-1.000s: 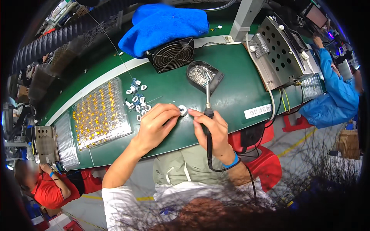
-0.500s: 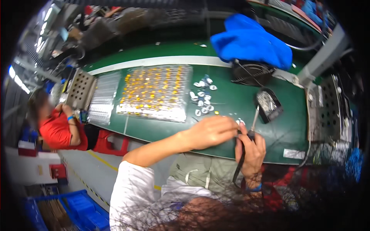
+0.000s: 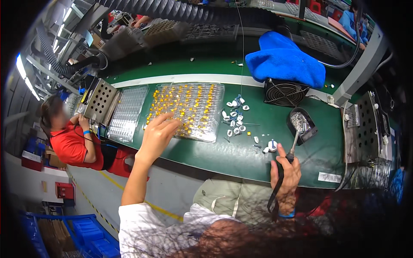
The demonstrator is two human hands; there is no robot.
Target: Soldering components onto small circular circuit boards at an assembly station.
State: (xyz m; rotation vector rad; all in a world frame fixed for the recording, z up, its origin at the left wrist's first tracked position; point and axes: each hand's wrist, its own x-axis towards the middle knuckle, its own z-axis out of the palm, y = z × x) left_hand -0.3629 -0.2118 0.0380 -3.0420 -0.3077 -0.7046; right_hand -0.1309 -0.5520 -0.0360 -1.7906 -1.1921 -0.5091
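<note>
My left hand (image 3: pixel 159 133) is over the near part of a clear plastic tray (image 3: pixel 211 134) dotted with small orange-yellow pieces (image 3: pixel 187 103). Its fingers are loosely bent and apart, with nothing visible in them. My right hand (image 3: pixel 286 174) grips the dark handle of a soldering iron (image 3: pixel 295 144), whose metal shaft points up and away beside a black box (image 3: pixel 306 135) of small metal bits. A black cable (image 3: pixel 275 193) hangs from that hand. Just beyond its fingertips lies a round white part (image 3: pixel 272 146) with a blue mark. Several white oval parts with dark wires (image 3: pixel 233 114) are scattered between the tray and the box.
A black fan (image 3: pixel 284 92) stands at the back under a blue cloth (image 3: pixel 286 60). A second clear tray (image 3: pixel 129 112) lies farther left. Perforated metal boxes (image 3: pixel 102 101) flank the green table (image 3: pixel 198 152). A person in red (image 3: pixel 71 144) sits at the left.
My left hand has moved left, from beside my right hand to the tray. My right hand keeps the soldering iron and has shifted slightly right and down. The view has shifted.
</note>
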